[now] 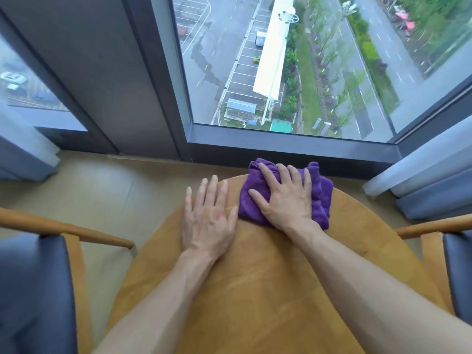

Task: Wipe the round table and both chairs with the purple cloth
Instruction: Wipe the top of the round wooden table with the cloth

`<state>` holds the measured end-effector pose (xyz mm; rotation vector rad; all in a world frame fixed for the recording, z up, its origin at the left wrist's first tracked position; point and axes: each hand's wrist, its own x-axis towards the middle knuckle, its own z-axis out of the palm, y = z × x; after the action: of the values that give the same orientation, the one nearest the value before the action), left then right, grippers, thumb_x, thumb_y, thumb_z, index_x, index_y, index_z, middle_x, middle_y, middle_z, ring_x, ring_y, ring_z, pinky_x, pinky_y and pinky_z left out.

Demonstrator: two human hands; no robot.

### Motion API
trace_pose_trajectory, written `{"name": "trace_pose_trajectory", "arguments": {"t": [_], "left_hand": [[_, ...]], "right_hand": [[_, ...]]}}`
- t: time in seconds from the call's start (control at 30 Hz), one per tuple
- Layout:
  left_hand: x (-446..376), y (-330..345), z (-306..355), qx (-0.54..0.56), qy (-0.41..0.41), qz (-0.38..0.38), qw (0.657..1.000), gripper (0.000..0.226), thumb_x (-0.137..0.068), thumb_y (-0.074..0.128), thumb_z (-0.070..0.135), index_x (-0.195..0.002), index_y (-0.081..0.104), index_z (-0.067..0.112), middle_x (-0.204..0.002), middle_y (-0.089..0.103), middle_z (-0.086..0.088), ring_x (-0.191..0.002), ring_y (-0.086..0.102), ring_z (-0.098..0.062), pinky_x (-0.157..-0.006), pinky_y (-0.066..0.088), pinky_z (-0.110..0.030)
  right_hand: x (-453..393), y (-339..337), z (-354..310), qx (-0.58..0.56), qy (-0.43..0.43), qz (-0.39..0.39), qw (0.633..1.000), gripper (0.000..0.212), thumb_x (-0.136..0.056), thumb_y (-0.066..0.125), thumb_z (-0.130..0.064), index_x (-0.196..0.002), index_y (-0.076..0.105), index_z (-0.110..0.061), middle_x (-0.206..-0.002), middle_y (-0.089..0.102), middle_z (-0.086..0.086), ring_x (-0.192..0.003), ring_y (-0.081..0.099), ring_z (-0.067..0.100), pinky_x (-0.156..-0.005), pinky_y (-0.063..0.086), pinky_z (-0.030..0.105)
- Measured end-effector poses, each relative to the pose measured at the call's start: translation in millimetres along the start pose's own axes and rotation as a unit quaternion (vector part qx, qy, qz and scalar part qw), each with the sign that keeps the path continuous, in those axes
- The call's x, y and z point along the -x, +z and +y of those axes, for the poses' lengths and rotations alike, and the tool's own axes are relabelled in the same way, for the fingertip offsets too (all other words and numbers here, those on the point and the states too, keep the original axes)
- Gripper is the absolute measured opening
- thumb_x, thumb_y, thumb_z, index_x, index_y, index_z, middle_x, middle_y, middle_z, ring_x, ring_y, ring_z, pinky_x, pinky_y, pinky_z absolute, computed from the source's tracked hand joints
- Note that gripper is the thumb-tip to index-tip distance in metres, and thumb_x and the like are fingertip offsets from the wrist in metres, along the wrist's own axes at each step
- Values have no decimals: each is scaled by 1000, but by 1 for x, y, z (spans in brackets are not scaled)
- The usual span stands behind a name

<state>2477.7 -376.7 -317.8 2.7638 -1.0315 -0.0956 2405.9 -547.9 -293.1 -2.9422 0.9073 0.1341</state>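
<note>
Purple cloth point(319, 198), folded, rumpled

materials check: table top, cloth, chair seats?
Table: looks like wood or veneer, honey-toned, faint grain streaks, satin sheen. Cloth: purple, fuzzy nap, probably microfibre or terry. Chair seats: smooth dark blue-grey upholstery with soft highlights, likely leather or vinyl; frames look like matching wood.

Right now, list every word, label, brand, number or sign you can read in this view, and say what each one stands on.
None: nothing readable stands on the purple cloth, the round table, the chairs or the hands.
Painted road and parking lines outside the window are plain markings, not text; anything else down there is too small and blurred to read.
</note>
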Motion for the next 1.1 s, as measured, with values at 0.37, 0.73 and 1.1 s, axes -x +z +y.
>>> {"name": "trace_pose_trajectory", "arguments": {"t": [0.37, 0.73, 1.1], "left_hand": [[2, -2, 7, -55, 32, -20, 998, 66, -95, 18, 58, -158, 22, 36, -167, 16, 4, -155, 13, -17, -125, 9, -49], [-19, 21, 150, -18, -54, -79, 995, 77, -96, 26, 63, -159, 6, 24, -168, -4, -12, -154, -7, -35, -112, -5, -75], [30, 46, 266, -1, 123, -108, 987, 68, -94, 35, 61, -155, 20, 35, -167, 5, -4, -155, -1, -28, -113, -1, -74]], "right_hand": [[-41, 0, 32, -20, -48, 44, 998, 60, -84, 25, -78, -114, 52, -34, -105, 62, 2, -100, 57, 28, -88, 39, 46], [14, 9, 185, -80, 147, 2, 986, 64, -78, 16, -84, -88, 47, -29, -92, 68, 9, -91, 64, 36, -73, 38, 40], [135, 28, 261, -201, 296, -40, 933, 68, -81, 22, -83, -86, 57, -24, -100, 68, 13, -101, 62, 37, -81, 42, 40]]}}
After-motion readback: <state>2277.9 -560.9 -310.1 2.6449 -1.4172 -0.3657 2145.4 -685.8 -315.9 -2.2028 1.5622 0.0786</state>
